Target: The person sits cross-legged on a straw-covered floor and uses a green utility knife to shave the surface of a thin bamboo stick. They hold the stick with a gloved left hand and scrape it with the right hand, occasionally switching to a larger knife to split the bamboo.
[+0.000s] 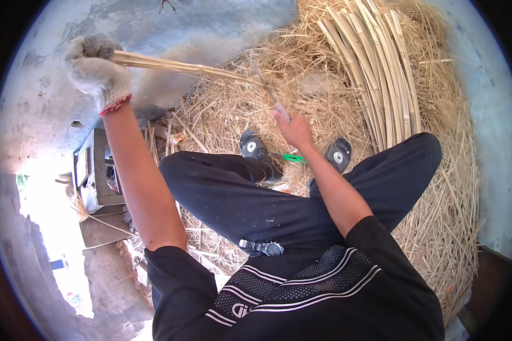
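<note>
My left hand (99, 71), in a pale knitted glove with a red cuff, is raised at the upper left and closed around one end of a long split strip, apparently bamboo (173, 63). That strip slants down to the right, over the shavings. Bare and wrapped round the handle of a long thin-bladed knife (260, 75), my right hand (294, 131) is above and between my feet. The blade points up and to the left, and the strip's far end meets or crosses it; actual contact is hard to tell.
A bundle of long pale strips (375, 74) lies at the upper right on a thick bed of shavings (438, 244). A green object (294, 158) sits between my dark shoes. On my lap rests a wristwatch (268, 248). A wooden cabinet (99, 170) stands left, by the wall (210, 25).
</note>
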`<control>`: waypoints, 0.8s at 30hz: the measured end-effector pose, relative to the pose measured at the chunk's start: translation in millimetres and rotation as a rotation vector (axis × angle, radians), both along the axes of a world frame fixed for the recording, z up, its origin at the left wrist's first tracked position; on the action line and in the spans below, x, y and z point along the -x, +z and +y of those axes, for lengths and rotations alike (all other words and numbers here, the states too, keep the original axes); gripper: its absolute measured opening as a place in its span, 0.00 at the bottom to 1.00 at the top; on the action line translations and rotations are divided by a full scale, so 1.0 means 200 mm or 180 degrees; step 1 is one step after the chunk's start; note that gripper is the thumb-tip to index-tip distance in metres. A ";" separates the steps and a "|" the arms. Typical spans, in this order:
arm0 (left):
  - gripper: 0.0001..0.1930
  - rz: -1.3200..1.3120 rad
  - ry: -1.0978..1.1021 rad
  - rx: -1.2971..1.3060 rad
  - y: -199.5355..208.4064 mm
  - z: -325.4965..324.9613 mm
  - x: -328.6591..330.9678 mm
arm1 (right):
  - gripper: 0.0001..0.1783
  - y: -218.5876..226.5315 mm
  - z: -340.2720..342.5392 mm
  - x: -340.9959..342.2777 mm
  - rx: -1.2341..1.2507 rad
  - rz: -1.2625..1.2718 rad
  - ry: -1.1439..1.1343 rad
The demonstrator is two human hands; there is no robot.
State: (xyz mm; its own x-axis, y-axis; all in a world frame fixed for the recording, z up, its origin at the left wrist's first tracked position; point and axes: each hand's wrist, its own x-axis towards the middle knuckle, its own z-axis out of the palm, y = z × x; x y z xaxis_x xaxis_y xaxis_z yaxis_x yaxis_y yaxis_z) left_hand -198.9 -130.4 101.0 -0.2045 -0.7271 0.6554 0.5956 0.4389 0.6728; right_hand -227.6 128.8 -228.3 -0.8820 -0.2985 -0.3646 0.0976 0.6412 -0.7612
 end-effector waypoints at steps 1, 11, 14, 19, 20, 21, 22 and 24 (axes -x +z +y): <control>0.12 -0.0110 -0.0352 0.0024 -0.01 0.00 -0.01 | 0.32 -0.02 0.03 0.03 -0.0343 0.0277 0.0052; 0.13 -0.0379 -0.2491 -0.0230 -0.01 -0.01 -0.17 | 0.17 -0.70 0.52 0.18 -0.2499 0.2277 0.0220; 0.13 -0.0381 -0.2462 -0.0187 -0.02 0.02 -0.21 | 0.13 -0.74 0.34 0.18 -0.2344 0.1479 0.2497; 0.17 -0.0955 -0.1893 0.0844 -0.05 0.27 -0.20 | 0.13 -0.92 0.18 -0.01 -0.1781 0.0777 0.2970; 0.19 -0.1121 -0.1323 0.0900 -0.05 0.31 -0.27 | 0.13 -0.94 0.17 -0.08 -0.1843 0.0876 0.2977; 0.23 -0.1501 -0.0869 0.1277 -0.05 0.26 -0.31 | 0.14 -1.06 0.21 -0.09 -0.1936 0.1098 0.3015; 0.27 -0.1797 -0.0313 0.1563 -0.08 0.27 -0.31 | 0.15 -1.17 0.23 -0.08 -0.2059 0.1302 0.3027; 0.32 -0.2390 0.0767 0.1963 -0.12 0.23 -0.51 | 0.15 -1.01 0.19 -0.20 -0.1741 0.0957 0.2619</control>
